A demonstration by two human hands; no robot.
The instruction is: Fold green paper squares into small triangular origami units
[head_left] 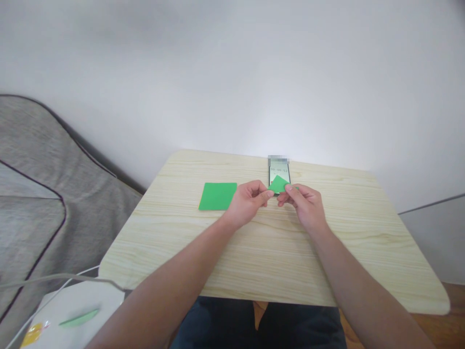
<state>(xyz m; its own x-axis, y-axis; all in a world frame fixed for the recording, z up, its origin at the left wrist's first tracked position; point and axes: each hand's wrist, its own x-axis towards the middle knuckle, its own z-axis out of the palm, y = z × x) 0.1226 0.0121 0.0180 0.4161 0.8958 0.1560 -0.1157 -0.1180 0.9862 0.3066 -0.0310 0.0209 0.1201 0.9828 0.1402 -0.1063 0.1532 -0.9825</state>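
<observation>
A small folded piece of green paper [278,183] is held up off the table between both hands, with a pointed corner at its top. My left hand [250,199] pinches its left corner between thumb and fingers. On the other side, my right hand [304,202] grips the right edge, thumb on top; a bit of green shows behind its fingers. Behind the paper lies a phone [279,167] with a timer on its screen, its lower part covered by the paper and hands. Left of my left hand rests a stack of green paper sheets [217,196].
The light wood table [272,261] stands against a white wall [254,87]. To the left is a grey fabric-covered piece [72,208]. A white surface [90,305] at the lower left bears a green item [80,318] and a yellow packet [32,334]; a cable [65,277] crosses above it.
</observation>
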